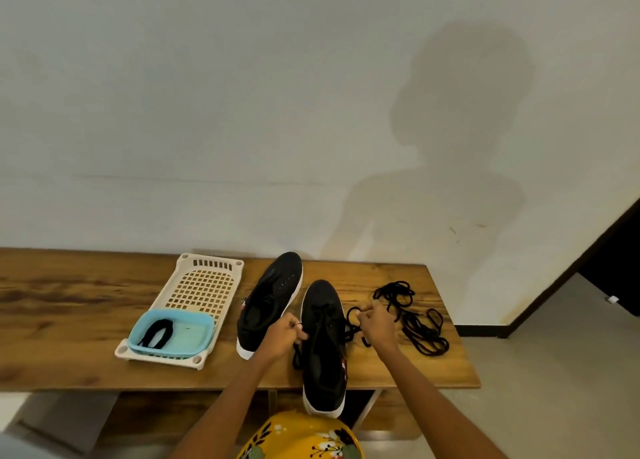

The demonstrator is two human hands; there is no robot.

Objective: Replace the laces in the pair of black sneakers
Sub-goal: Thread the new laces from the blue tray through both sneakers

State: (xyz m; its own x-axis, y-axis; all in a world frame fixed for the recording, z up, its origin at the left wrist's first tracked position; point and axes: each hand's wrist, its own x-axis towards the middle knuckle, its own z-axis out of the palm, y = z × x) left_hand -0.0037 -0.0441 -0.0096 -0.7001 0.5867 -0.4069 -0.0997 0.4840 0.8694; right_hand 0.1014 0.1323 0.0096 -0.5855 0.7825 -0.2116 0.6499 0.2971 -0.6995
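A: Sneaker position?
B: Near sneaker [323, 347] at counter [69, 306] edge, heel overhanging.
A: Fingers?
B: Left hand [282, 337] and right hand [377, 325] each pinch its lace [351, 320].

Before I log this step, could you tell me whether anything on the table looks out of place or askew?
Yes: the near sneaker sticks out past the table's front edge, its heel unsupported. Both hands grip its lace. The tangled loose laces beside it are just untidy.
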